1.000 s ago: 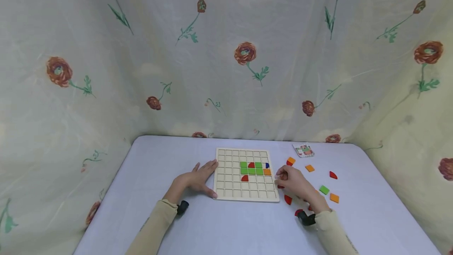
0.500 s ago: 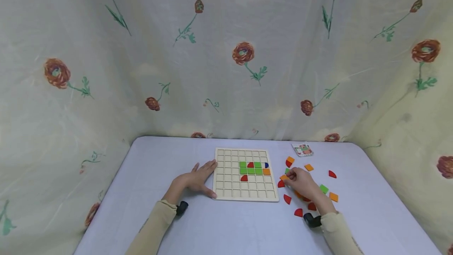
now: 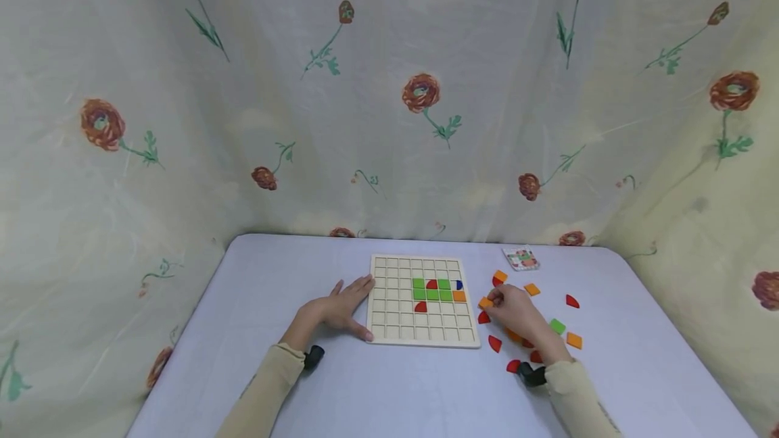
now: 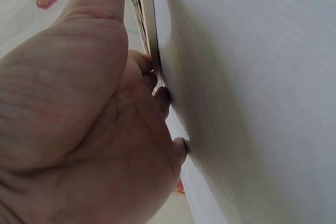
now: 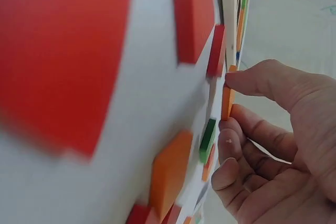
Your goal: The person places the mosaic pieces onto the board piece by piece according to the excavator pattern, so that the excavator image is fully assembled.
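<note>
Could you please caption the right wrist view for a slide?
Right grip pinching an orange tile, with red, green and orange pieces scattered on the white table.

Laid tiles (image 3: 433, 295): in grid board (image 3: 389, 330)
Left hand (image 3: 343, 306): at its left edge
Right hand (image 3: 514, 313), loose tiles (image 3: 574, 340): right of board
Pattern card (image 3: 521, 259): right of its far corner

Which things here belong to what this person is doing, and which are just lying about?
Part of the job:
Pale wooden grid board, touched by the left hand
Orange square tile, pinched by the right hand
Probably the loose red quarter-round tiles
Perhaps the multicoloured printed square card

Just around:
Pale flower-patterned curtain
Small black wrist-worn devices
</note>
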`<state>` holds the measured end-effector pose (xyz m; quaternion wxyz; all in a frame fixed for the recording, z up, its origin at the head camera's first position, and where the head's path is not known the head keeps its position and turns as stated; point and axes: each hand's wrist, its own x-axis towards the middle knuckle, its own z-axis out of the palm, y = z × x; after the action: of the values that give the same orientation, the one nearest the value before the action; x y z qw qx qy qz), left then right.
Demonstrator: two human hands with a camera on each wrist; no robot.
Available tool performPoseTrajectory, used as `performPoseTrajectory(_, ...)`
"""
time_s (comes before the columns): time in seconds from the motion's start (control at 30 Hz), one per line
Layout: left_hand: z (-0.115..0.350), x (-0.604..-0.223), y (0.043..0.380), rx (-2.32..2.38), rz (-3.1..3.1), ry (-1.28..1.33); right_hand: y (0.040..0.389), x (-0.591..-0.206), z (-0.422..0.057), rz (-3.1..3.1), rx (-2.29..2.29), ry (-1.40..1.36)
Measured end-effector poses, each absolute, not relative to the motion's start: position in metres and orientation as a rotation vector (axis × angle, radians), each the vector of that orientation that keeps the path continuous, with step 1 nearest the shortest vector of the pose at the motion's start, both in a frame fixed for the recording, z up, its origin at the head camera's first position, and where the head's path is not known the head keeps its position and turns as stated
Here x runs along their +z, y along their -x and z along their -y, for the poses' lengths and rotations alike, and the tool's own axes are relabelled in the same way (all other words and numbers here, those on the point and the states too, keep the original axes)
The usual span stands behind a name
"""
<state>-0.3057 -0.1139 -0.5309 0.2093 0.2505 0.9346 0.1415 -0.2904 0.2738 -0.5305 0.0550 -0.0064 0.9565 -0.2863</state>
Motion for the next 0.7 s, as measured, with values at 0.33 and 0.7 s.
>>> performPoseTrajectory(0.33,0.114,-0.53,0.305,0.395,-2.602,-0.705,0.29,-0.525,-0.242,-2.852,-1.009,0.16)
performPoseTrajectory(0.7,0.113,-0.532,0.306,0.386,-2.601,-0.707,0.293,-0.53,-0.198,-2.834,-0.931,0.374)
